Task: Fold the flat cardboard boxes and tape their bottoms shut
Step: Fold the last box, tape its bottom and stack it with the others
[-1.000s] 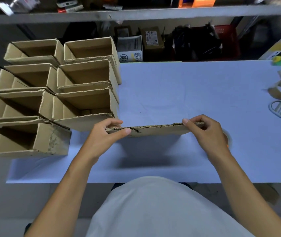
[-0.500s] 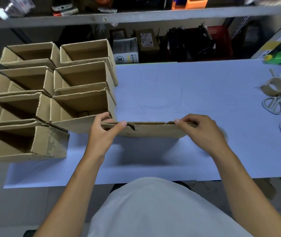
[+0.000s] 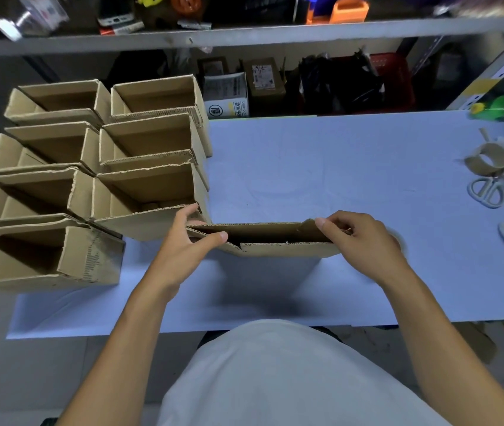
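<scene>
We hold the flat box (image 3: 275, 239) on edge over the near middle of the table (image 3: 336, 167), its top just parting. Our left hand (image 3: 187, 241) pinches its left end, our right hand (image 3: 364, 241) its right end. It has yet to be squared and taped. Seven opened boxes (image 3: 140, 167) stand at far left; their bottoms are hidden.

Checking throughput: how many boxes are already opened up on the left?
7 opened boxes: left column of four, right column of three. More could sit out of frame left.
</scene>
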